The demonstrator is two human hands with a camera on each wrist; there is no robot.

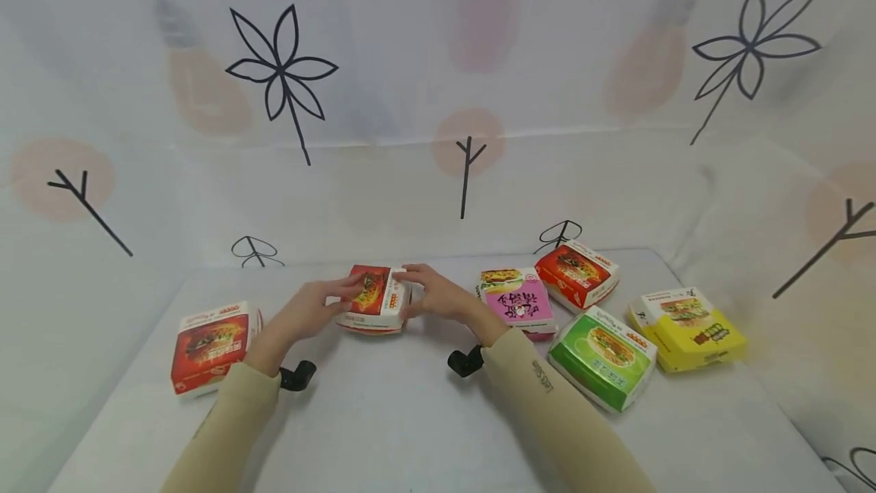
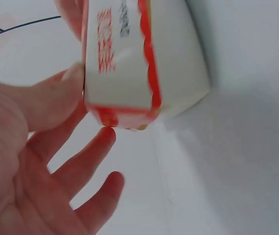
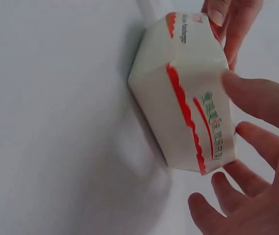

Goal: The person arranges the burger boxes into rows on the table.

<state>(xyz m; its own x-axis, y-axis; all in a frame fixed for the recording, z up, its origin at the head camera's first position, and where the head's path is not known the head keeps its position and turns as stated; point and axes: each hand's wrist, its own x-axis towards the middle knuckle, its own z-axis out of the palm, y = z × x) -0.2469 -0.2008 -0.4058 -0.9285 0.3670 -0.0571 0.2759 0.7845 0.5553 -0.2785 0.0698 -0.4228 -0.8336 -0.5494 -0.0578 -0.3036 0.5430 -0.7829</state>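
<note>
A red-and-white cardboard burger box sits toward the back of the table, left of centre, its lid closed. My left hand holds its left side; in the left wrist view the thumb presses the near edge while the lower fingers spread free. Across from it, my right hand grips the right side, with its thumb at a corner and fingertips along the edge in the right wrist view. White side panels with a red scalloped border show in both wrist views. The underside is hidden.
Another red-and-white box lies at the left by my forearm. On the right stand a pink box, a red box, a green box and a yellow box. A patterned white cloth hangs behind the table.
</note>
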